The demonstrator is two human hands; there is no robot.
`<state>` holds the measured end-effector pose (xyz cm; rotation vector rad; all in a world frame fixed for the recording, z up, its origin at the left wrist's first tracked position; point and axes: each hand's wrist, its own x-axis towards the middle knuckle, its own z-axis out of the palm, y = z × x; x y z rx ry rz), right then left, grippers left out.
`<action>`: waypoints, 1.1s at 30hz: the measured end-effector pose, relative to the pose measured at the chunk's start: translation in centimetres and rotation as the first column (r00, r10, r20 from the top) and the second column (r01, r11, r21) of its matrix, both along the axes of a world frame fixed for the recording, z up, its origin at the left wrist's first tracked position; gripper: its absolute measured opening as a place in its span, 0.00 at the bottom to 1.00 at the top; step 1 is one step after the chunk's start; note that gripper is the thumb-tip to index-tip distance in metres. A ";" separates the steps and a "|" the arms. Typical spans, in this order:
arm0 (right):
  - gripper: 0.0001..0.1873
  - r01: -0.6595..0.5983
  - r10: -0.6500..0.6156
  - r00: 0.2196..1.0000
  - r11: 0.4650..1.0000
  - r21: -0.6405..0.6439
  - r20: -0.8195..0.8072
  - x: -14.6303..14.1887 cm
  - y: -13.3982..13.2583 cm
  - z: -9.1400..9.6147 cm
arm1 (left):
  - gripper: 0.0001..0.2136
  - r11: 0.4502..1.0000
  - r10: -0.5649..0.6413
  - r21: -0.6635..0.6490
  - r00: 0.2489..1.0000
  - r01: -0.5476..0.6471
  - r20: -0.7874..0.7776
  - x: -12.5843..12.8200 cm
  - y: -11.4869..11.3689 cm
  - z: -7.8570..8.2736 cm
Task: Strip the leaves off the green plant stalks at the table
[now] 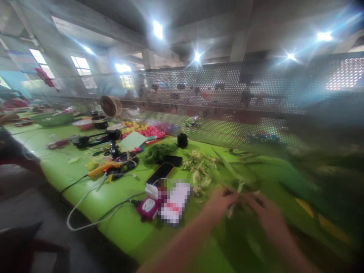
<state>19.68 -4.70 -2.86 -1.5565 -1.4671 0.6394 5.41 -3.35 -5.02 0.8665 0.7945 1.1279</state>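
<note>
Close together over the green tabletop (pixel 119 235), both my hands pinch a pale green, leaf-like strip (pixel 231 210), which looks like dry husk or leaf. Fingers of my left hand (pixel 218 204) are closed on its left part. My right hand (pixel 264 210) has its fingers bent in on the other side, somewhat blurred. A loose pile of similar pale yellow-green strips (pixel 200 168) lies just beyond my left hand. Some longer green blades (pixel 227 165) stretch out past the pile. The exact grip is smeared by motion.
Left of my hands lie a pixelated flat item (pixel 176 204), a purple tissue pack (pixel 149 206), a dark phone (pixel 160 173) and white cables (pixel 74 222). Farther off are an orange glue gun (pixel 104 168), pink and yellow pieces (pixel 145 131) and a small fan (pixel 110 106). A perforated metal screen (pixel 199 83) edges the table.
</note>
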 end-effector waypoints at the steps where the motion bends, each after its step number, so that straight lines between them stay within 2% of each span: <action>1: 0.16 0.012 -0.012 1.000 1.000 -0.018 -0.003 0.0 0.0 0.0 | 0.16 1.000 -0.013 -0.012 1.000 0.013 0.002 0.0 0.0 0.1; 4: 0.16 0.007 -0.013 0.998 0.995 -0.099 -0.054 0.2 0.0 0.0 | 0.18 0.997 -0.048 -0.063 0.999 0.050 0.019 0.0 -0.1 0.5; 9: 0.15 0.011 -0.015 0.998 0.998 -0.066 -0.063 0.7 -0.1 0.0 | 0.17 0.992 -0.080 -0.098 0.996 0.084 0.041 -0.2 -0.1 0.8; 13: 0.16 -0.018 0.005 0.987 0.997 -0.081 -0.163 1.1 0.2 -0.5 | 0.17 0.986 -0.130 -0.095 0.990 0.135 0.058 -0.2 0.0 0.7; 15: 0.14 -0.047 0.023 0.970 0.995 -0.090 -0.244 1.1 0.4 -0.6 | 0.18 0.988 -0.137 -0.064 0.988 0.141 0.066 -0.3 0.1 0.5; 19: 0.14 -0.100 0.049 0.943 0.985 -0.140 -0.329 0.6 0.5 0.0 | 0.20 0.996 -0.074 0.059 0.997 0.072 0.027 -0.5 0.4 -0.5; 24: 0.17 -0.060 0.016 0.983 0.969 -0.238 -0.181 0.4 0.2 1.3 | 0.17 0.984 0.008 0.178 0.985 0.024 -0.174 -0.7 0.5 -0.6; 26: 0.17 -0.011 -0.020 0.992 0.971 -0.238 -0.127 0.5 0.2 1.6 | 0.14 0.967 0.041 0.251 0.943 0.045 -0.330 -0.7 0.2 0.0; 29: 0.16 0.012 -0.025 0.997 0.986 -0.164 -0.078 0.6 0.3 1.5 | 0.11 0.912 0.188 0.402 0.791 0.079 -0.583 -0.6 -0.3 0.7; 31: 0.16 -0.021 0.016 0.999 0.993 -0.118 -0.045 0.6 0.3 1.2 | 0.08 0.856 0.321 0.507 0.666 0.099 -0.673 -0.6 -0.5 0.8; 33: 0.16 -0.047 0.045 0.999 0.996 -0.070 -0.026 0.6 0.4 1.0 | 0.04 0.805 0.410 0.579 0.581 0.133 -0.704 -0.6 -0.5 0.7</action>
